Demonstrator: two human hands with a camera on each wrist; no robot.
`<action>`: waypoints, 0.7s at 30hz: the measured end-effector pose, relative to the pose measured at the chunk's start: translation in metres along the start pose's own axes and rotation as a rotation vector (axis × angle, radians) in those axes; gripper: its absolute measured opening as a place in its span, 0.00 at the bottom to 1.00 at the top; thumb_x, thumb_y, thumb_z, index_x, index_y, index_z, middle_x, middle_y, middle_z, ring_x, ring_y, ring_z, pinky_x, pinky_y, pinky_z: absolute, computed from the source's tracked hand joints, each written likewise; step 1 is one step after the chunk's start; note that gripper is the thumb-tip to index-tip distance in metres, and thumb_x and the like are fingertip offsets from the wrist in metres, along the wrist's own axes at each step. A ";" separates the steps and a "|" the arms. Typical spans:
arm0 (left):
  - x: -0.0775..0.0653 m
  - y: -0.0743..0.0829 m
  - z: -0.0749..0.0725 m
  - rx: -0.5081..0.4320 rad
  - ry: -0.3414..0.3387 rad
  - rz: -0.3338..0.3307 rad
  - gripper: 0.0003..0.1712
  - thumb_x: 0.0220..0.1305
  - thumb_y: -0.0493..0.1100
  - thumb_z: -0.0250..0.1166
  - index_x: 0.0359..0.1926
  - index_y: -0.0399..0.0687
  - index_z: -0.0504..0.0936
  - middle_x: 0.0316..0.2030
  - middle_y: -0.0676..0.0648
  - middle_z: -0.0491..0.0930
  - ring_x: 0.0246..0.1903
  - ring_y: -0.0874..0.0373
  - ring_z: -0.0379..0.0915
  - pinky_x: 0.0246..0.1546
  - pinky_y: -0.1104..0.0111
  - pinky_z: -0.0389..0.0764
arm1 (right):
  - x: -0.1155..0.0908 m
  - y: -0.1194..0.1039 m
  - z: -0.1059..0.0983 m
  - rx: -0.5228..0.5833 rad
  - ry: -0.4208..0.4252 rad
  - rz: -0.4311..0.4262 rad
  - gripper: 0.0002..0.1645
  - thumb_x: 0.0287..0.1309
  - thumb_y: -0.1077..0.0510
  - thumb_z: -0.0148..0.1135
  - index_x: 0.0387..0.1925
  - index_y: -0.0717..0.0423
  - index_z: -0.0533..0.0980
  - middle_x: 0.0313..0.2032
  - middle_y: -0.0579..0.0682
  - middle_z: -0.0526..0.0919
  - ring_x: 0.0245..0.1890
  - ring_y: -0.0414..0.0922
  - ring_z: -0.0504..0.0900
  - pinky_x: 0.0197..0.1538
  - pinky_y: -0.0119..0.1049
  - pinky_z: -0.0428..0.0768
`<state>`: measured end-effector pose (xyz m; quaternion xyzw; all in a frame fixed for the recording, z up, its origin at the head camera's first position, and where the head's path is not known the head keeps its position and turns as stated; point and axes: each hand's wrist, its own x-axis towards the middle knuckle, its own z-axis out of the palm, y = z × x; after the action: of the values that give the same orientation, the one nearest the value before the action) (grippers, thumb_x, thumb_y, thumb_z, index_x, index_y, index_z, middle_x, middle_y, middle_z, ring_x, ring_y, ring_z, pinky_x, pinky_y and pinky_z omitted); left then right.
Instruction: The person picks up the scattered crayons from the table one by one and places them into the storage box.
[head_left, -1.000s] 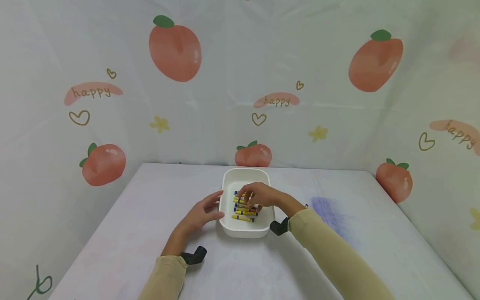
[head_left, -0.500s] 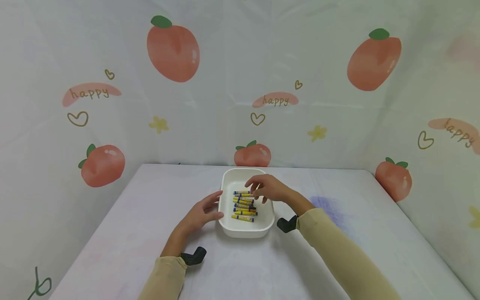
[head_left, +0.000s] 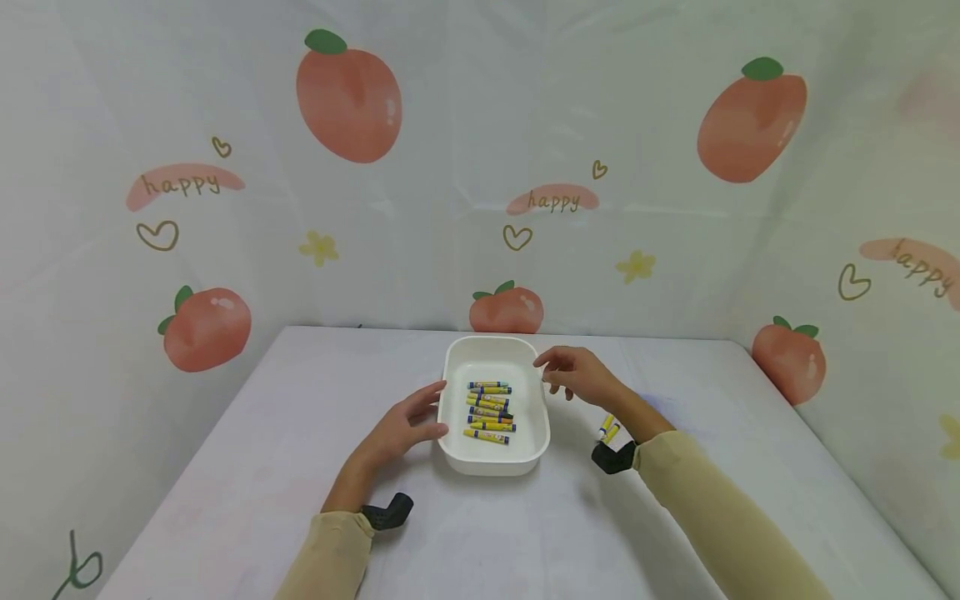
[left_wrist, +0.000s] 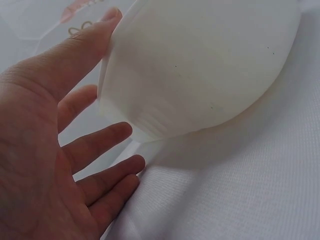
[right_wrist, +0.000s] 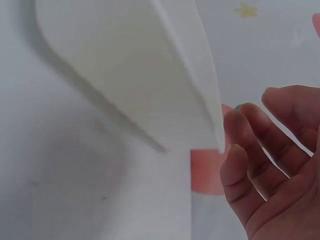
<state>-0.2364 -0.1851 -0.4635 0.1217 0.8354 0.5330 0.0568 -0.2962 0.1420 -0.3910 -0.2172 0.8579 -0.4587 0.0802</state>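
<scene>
Several yellow-wrapped crayons (head_left: 486,437) lie in a stacked row inside a white rectangular plastic tray (head_left: 495,467). At the tray's left side is my left hand (head_left: 401,429), thumb and fingertips on or close against the wall. In the left wrist view the fingers of that hand (left_wrist: 65,135) are spread and fairly straight beside the tray wall (left_wrist: 200,75). My right hand (head_left: 583,375) hovers by the tray's right rim, its fingers loosely bent. The right wrist view shows nothing held in this hand (right_wrist: 285,195), near the tray's outer side (right_wrist: 115,60).
Two more crayons (head_left: 609,429) lie on the white-covered table (head_left: 465,533) to the right, partly behind the right wrist. A blue smudge (head_left: 663,408) marks the cloth there. A fruit-printed backdrop (head_left: 450,167) stands behind and along the sides.
My right hand has lifted from the crayons and moved right, out past the tray's rim. The crayons in the tray are now uncovered. The left hand stays put.
</scene>
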 end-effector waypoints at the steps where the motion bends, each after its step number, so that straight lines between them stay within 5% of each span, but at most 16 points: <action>1: 0.000 0.000 0.000 0.001 0.000 -0.001 0.42 0.57 0.50 0.71 0.72 0.61 0.64 0.65 0.43 0.69 0.64 0.44 0.64 0.63 0.44 0.64 | -0.003 0.003 -0.001 0.000 0.005 0.003 0.14 0.62 0.65 0.59 0.49 0.64 0.77 0.36 0.66 0.80 0.34 0.66 0.79 0.27 0.49 0.81; 11: 0.000 0.003 0.001 0.009 0.001 -0.004 0.43 0.57 0.50 0.71 0.72 0.59 0.63 0.66 0.42 0.68 0.65 0.43 0.64 0.62 0.44 0.64 | -0.027 0.033 -0.013 -0.067 0.046 -0.002 0.11 0.63 0.64 0.59 0.46 0.63 0.78 0.35 0.65 0.80 0.30 0.57 0.80 0.29 0.42 0.81; 21: 0.001 0.002 0.002 0.004 0.000 0.002 0.43 0.58 0.49 0.71 0.72 0.59 0.63 0.65 0.43 0.69 0.64 0.44 0.64 0.62 0.44 0.65 | -0.045 0.055 -0.019 -0.238 0.100 0.019 0.11 0.60 0.65 0.63 0.45 0.61 0.79 0.33 0.46 0.79 0.35 0.46 0.76 0.36 0.36 0.79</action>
<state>-0.2363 -0.1828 -0.4624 0.1226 0.8364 0.5314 0.0560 -0.2789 0.2025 -0.4284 -0.1941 0.9113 -0.3629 0.0155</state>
